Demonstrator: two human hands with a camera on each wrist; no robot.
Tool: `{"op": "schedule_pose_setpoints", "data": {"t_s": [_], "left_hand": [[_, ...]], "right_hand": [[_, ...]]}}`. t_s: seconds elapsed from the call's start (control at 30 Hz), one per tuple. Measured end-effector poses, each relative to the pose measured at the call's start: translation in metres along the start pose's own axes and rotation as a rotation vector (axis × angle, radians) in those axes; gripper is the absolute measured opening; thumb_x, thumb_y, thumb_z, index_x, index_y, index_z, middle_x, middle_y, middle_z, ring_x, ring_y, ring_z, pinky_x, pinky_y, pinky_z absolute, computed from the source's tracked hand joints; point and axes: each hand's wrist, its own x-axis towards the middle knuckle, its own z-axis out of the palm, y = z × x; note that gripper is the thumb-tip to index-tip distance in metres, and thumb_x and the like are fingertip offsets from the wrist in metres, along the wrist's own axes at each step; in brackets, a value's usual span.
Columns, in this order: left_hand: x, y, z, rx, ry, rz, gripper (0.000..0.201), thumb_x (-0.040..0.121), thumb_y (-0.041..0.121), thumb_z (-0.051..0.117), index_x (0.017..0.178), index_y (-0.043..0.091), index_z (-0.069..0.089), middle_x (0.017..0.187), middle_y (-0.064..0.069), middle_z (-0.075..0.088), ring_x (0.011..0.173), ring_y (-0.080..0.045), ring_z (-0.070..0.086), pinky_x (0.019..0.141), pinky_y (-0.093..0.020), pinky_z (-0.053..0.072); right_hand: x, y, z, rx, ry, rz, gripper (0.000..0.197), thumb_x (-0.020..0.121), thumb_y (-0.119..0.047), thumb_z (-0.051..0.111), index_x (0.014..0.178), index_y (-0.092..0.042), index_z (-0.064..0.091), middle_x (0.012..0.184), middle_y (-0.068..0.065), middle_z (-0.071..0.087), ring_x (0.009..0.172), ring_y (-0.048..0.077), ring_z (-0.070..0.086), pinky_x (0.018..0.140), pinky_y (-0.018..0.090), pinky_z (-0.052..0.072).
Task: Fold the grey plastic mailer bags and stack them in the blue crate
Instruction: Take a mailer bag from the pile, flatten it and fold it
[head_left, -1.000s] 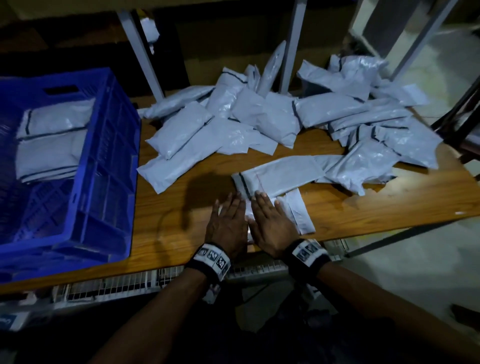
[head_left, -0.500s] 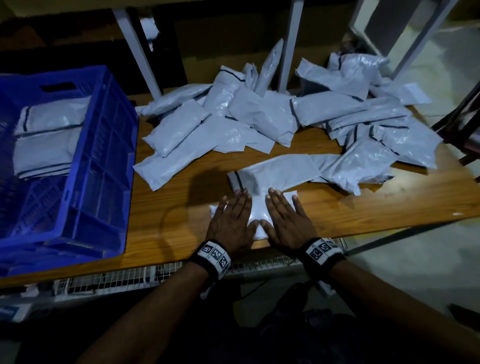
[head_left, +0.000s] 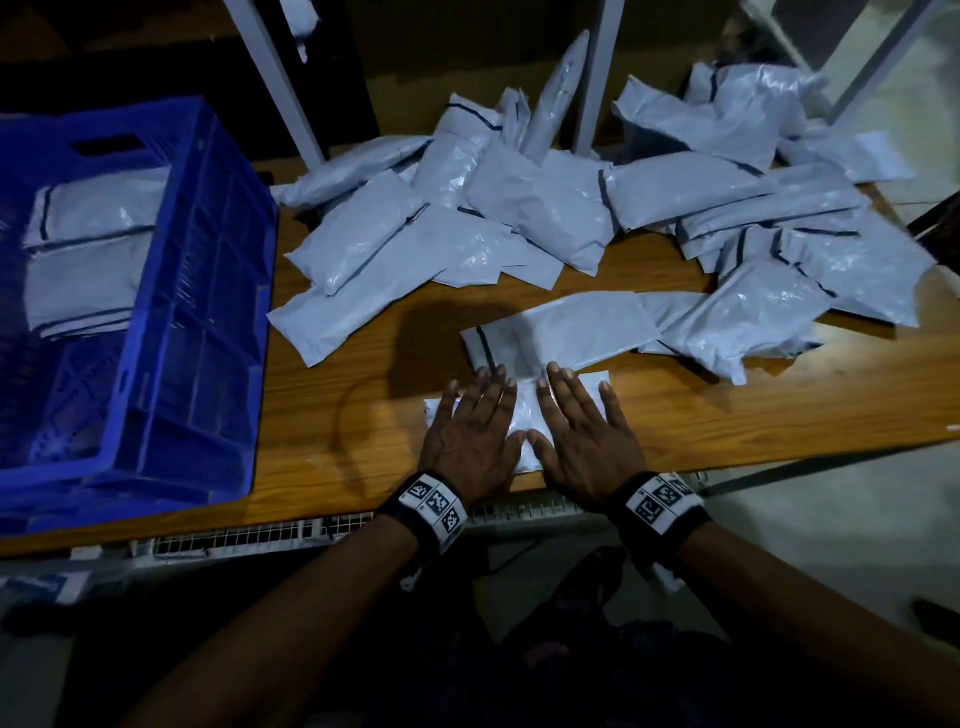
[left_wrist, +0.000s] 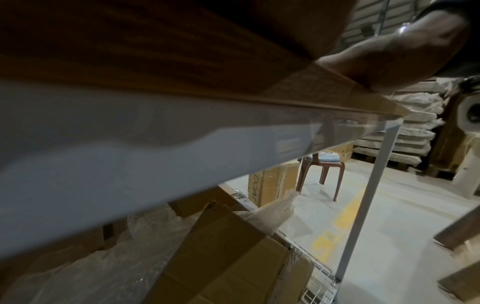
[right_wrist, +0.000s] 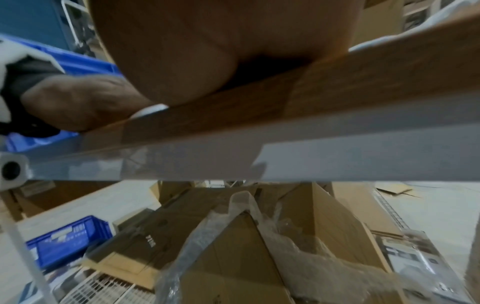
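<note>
Wooden table (head_left: 363, 415) fills the head view, its near edge running under both wrists. Blue crate (head_left: 208, 312) sits on the table's left end, with a stack of folded grey bags (head_left: 88, 260) inside against its far-left side. Loose pile of grey mailer bags (head_left: 571, 208) spreads across the far half of the table, from beside the crate to the right edge; one bag stands tilted against a metal post (head_left: 597, 78). Nearer, a single long bag (head_left: 561, 332) lies flat, apart from the pile on its left and touching it on its right. Just in front of it, at the near edge, lies the bag being folded (head_left: 519, 415), mostly covered by the hands. Left hand (head_left: 470, 431) lies flat on its left part, fingers straight and together, pressing down, holding nothing. Right hand (head_left: 584, 436) lies flat on its right part, fingers straight and slightly spread, also pressing. Thumbs nearly meet in the middle. Fingertips reach the long bag's near edge. Both wrists wear black bands with printed markers (head_left: 436, 501). Wrist views show the table edge, cardboard boxes (right_wrist: 246, 257) below, and a brown stool (left_wrist: 322, 170) on the floor.
</note>
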Motion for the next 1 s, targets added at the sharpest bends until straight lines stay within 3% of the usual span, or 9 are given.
{"op": "schedule_pose_setpoints", "data": {"t_s": [0.27, 0.4, 0.53, 0.63, 0.67, 0.77, 0.87, 0.93, 1.0], "left_hand": [[-0.004, 0.001, -0.011, 0.035, -0.032, -0.013, 0.081, 0.095, 0.059, -0.002, 0.164, 0.019, 0.013, 0.172, -0.006, -0.001, 0.158, -0.024, -0.007, 0.124, -0.058, -0.005], [-0.015, -0.003, -0.021, -0.049, 0.004, -0.037, 0.105, 0.082, 0.080, -0.021, 0.164, 0.019, 0.003, 0.169, -0.002, -0.011, 0.157, -0.021, -0.011, 0.122, -0.063, -0.007], [-0.048, -0.019, -0.015, -0.015, 0.103, 0.070, 0.109, 0.084, 0.091, 0.015, 0.161, 0.016, 0.025, 0.169, -0.010, 0.013, 0.157, -0.028, 0.014, 0.121, -0.068, 0.010], [-0.068, -0.026, -0.006, 0.061, -0.031, 0.094, 0.112, 0.082, 0.084, 0.045, 0.164, 0.020, 0.003, 0.170, -0.006, -0.006, 0.158, -0.025, -0.002, 0.124, -0.061, 0.001], [-0.071, -0.029, -0.004, 0.068, -0.012, 0.111, 0.109, 0.084, 0.072, 0.058, 0.164, 0.021, 0.005, 0.171, -0.006, -0.003, 0.158, -0.025, 0.002, 0.124, -0.059, 0.005], [-0.083, -0.039, 0.001, 0.007, 0.127, 0.201, 0.098, 0.066, 0.041, 0.087, 0.152, 0.022, 0.042, 0.158, -0.010, 0.043, 0.141, -0.026, 0.049, 0.113, -0.056, 0.039], [-0.091, -0.054, 0.006, -0.200, 0.336, 0.312, 0.075, 0.070, 0.025, 0.080, 0.141, 0.020, 0.058, 0.144, -0.009, 0.060, 0.125, -0.024, 0.063, 0.104, -0.051, 0.047], [-0.096, -0.060, -0.012, -0.488, 0.387, 0.243, 0.055, 0.078, 0.029, 0.069, 0.133, 0.022, 0.067, 0.131, -0.002, 0.070, 0.114, -0.017, 0.069, 0.102, -0.042, 0.051], [-0.094, -0.067, -0.035, -0.818, 0.382, 0.095, 0.035, 0.084, 0.036, 0.071, 0.117, 0.024, 0.076, 0.110, 0.010, 0.077, 0.100, -0.006, 0.071, 0.089, -0.029, 0.057]], "right_hand": [[0.003, -0.003, -0.009, 0.003, -0.106, 0.041, 0.072, 0.104, -0.059, 0.016, 0.163, -0.019, 0.023, 0.172, 0.005, 0.007, 0.159, 0.018, 0.003, 0.123, 0.062, 0.004], [-0.002, 0.000, -0.019, 0.092, -0.076, 0.061, 0.079, 0.102, -0.068, 0.010, 0.161, -0.018, 0.029, 0.171, 0.008, 0.011, 0.158, 0.026, 0.009, 0.123, 0.063, 0.007], [-0.027, 0.004, -0.034, 0.149, 0.051, 0.006, 0.094, 0.094, -0.083, 0.015, 0.156, -0.017, 0.040, 0.166, 0.008, 0.031, 0.155, 0.032, 0.021, 0.119, 0.064, 0.010], [-0.047, 0.006, -0.028, 0.033, -0.120, -0.084, 0.105, 0.083, -0.093, 0.026, 0.160, -0.021, 0.031, 0.166, 0.005, 0.028, 0.156, 0.031, 0.014, 0.119, 0.064, -0.003], [-0.052, 0.006, -0.026, 0.011, -0.136, -0.109, 0.103, 0.082, -0.089, 0.041, 0.159, -0.022, 0.031, 0.165, 0.006, 0.032, 0.155, 0.033, 0.019, 0.120, 0.065, 0.000], [-0.066, 0.005, -0.022, 0.026, -0.012, -0.168, 0.090, 0.070, -0.048, 0.087, 0.146, -0.024, 0.045, 0.150, 0.006, 0.055, 0.142, 0.035, 0.046, 0.112, 0.069, 0.030], [-0.071, 0.014, -0.044, 0.255, 0.172, -0.111, 0.065, 0.071, -0.020, 0.090, 0.131, -0.027, 0.067, 0.132, 0.001, 0.069, 0.123, 0.029, 0.065, 0.099, 0.055, 0.054], [-0.068, 0.025, -0.069, 0.436, 0.210, -0.053, 0.043, 0.078, -0.017, 0.083, 0.118, -0.031, 0.075, 0.111, -0.005, 0.077, 0.102, 0.022, 0.074, 0.082, 0.041, 0.061], [-0.058, 0.036, -0.089, 0.603, 0.200, -0.016, 0.026, 0.085, -0.022, 0.079, 0.110, -0.029, 0.078, 0.100, -0.009, 0.078, 0.094, 0.012, 0.074, 0.079, 0.035, 0.060]]}}
